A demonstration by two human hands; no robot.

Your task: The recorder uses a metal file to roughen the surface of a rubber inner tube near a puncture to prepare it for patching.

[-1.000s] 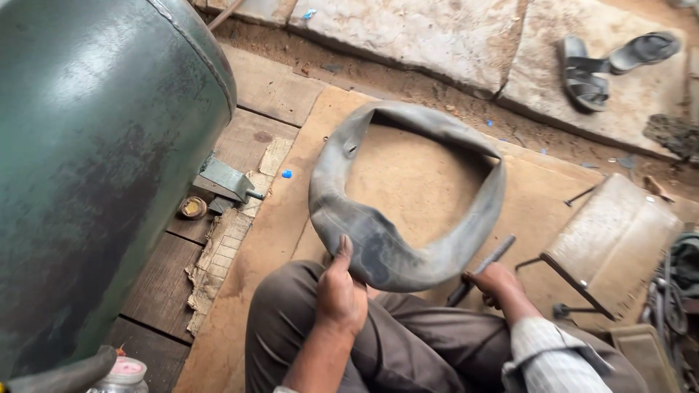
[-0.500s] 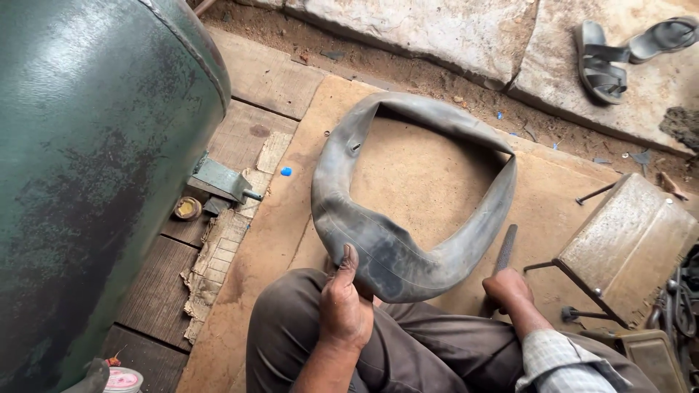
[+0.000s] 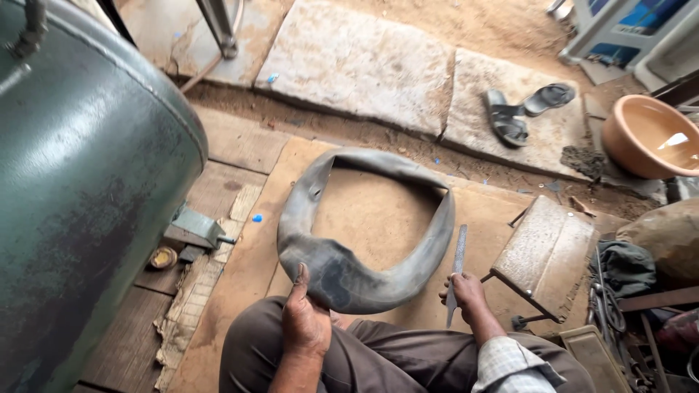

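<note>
At lower centre of the frame we note the left hand pinching the limp, light rubber inner tube at its near edge, the best hold, while the right hand grips a metal file.

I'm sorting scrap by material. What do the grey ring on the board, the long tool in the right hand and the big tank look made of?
The ring, pinned by the left hand, looks like matte grey rubber: limp, folded, creased. The tool in the right hand looks like dull grey steel, flat and straight, probably a file. The tank looks like painted metal: green, scuffed, with a seam ridge.
</note>
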